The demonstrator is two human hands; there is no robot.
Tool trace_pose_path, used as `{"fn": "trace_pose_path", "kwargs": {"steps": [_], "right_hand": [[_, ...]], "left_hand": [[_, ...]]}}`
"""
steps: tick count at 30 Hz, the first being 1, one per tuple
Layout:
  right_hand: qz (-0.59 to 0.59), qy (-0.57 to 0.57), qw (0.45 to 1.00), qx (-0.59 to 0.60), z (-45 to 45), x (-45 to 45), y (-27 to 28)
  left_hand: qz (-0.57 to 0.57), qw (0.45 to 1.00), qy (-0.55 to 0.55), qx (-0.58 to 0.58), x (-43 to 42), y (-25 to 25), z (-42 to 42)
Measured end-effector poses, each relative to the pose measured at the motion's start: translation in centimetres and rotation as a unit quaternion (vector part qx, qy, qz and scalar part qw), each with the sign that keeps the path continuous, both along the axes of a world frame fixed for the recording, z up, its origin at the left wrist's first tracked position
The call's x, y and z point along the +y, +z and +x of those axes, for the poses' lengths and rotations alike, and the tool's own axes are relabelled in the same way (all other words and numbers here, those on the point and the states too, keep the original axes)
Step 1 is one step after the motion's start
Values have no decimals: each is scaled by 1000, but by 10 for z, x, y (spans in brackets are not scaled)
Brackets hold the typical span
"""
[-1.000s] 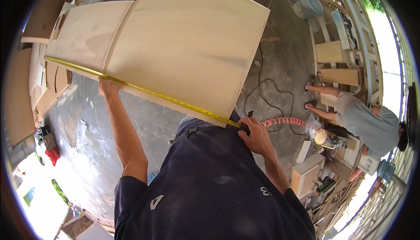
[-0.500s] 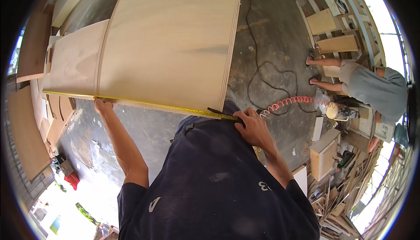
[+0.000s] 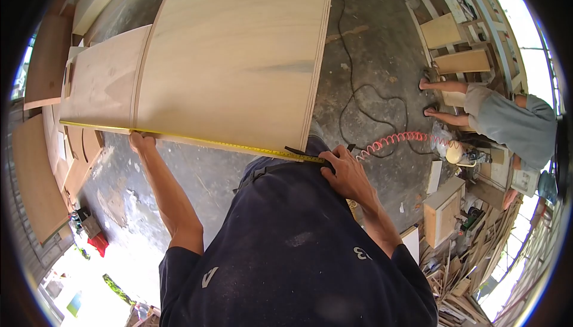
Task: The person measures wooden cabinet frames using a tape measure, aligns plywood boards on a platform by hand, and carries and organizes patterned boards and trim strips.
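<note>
A yellow tape measure blade (image 3: 215, 142) lies stretched along the near edge of a large pale plywood panel (image 3: 233, 58) and on across a lower, browner panel (image 3: 107, 82) to the left. My left hand (image 3: 142, 142) is closed at the near edge where the two panels meet, pinching the blade there; its fingertips are partly hidden. At the panel's near right corner, my right hand (image 3: 341, 170) is closed round the dark case of the tape measure, mostly covered by my fingers. A thin dark stick-like thing (image 3: 293, 150) pokes out beside the blade there.
A red coiled air hose (image 3: 394, 139) and a black cable (image 3: 352, 97) lie on the concrete floor to the right. Another person (image 3: 507, 118) stands at the far right. Scrap wood (image 3: 471, 267) is piled lower right; curved boards (image 3: 39, 178) stand at left.
The view has shifted very slightly. Both hands and the stretched tape keep their places along the panel edge.
</note>
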State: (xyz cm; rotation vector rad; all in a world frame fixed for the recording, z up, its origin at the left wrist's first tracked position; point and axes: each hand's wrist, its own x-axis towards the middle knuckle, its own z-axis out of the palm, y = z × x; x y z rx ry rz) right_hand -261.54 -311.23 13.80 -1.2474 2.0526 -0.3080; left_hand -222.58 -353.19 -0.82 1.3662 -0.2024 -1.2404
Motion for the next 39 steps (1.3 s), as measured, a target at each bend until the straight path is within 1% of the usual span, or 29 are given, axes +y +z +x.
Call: {"fn": "trace_pose_path", "kwargs": {"steps": [3, 5, 6, 8, 11, 15, 16, 17, 20, 25, 29, 33, 34, 35, 37, 38, 39], "right_hand": [[0, 3, 1000, -5, 0, 1, 1], [3, 5, 1000, -7, 0, 0, 3], [7, 5, 1000, -9, -1, -1, 4], [12, 6, 1000, -11, -1, -2, 4], [14, 9, 1000, -15, 0, -4, 5], [17, 9, 1000, -18, 1, -4, 3], [19, 12, 1000, -12, 0, -4, 3], [19, 14, 1000, -12, 0, -4, 4], [14, 16, 1000, -12, -1, -5, 5], [-2, 14, 1000, -20, 0, -4, 3], [-1, 15, 1000, -21, 3, -4, 5], [8, 25, 1000, -13, 4, -5, 9], [11, 27, 1000, -12, 4, -5, 8], [5, 40, 999, -11, 5, -5, 7], [-15, 28, 999, 6, 9, -2, 4], [-21, 42, 999, 9, 11, -1, 4], [-13, 38, 999, 7, 13, 0, 5]], "left_hand": [[-6, 999, 24, 22, 3, 8, -7], [-3, 999, 14, -35, 8, 13, -13], [-3, 999, 16, -35, 5, 8, -8], [-2, 1000, 19, -8, 0, 4, -1], [4, 1000, 17, -14, 4, 10, -4], [-6, 1000, 8, 24, -6, -7, 9], [-22, 999, 19, 18, -7, -17, 12], [-39, 999, 30, 13, -4, -13, 8], [-37, 999, 37, 0, 4, -2, -2], [-40, 998, 40, -3, -1, -10, 6], [-29, 998, 56, -17, 2, 0, 4], [-41, 996, 70, -27, 3, -7, 7], [-33, 995, 82, -51, 1, -11, 6], [-25, 993, 93, -74, 1, -8, 5], [-20, 992, 105, -70, 3, 2, 0], [-9, 992, 104, -67, 7, 8, -3], [-14, 991, 118, -63, 11, 17, -6]]}}
